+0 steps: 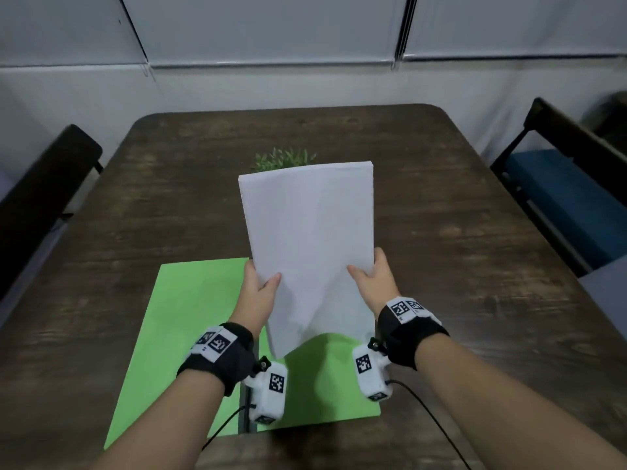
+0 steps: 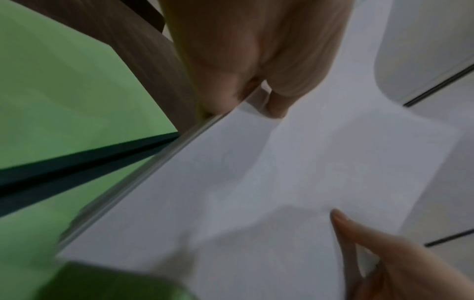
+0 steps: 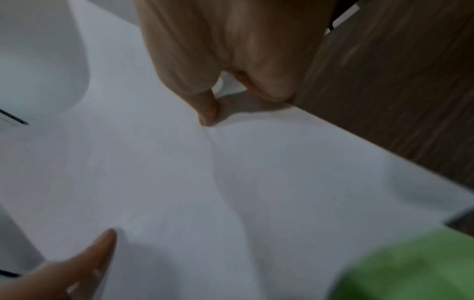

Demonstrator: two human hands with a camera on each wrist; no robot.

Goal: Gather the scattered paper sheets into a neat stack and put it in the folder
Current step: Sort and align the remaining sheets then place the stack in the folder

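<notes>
The stack of white sheets stands nearly upright above the folder, tilted away from me, with its top edges aligned. Its lower edge meets the folder's right half near the centre fold. The lower part of the front sheet bows, with a crease running up from the bottom.

My left hand grips the stack's left edge low down: thumb on the front face, fingers behind the sheets. My right hand grips the right edge at about the same height, thumb on the front, fingers behind. In the left wrist view the thumb presses the paper face and the sheet edges show as a thin layered band beside the palm. In the right wrist view the thumb tip dents the paper, and a crease runs down from it.

The folder is green and lies open and flat on the table, near the edge closest to me. A dark line marks its centre fold. Its left half is bare.

A small green plant sits on the table behind the stack, partly hidden by it. A dark chair stands at the table's left side. A chair with a blue seat stands at the right side.
</notes>
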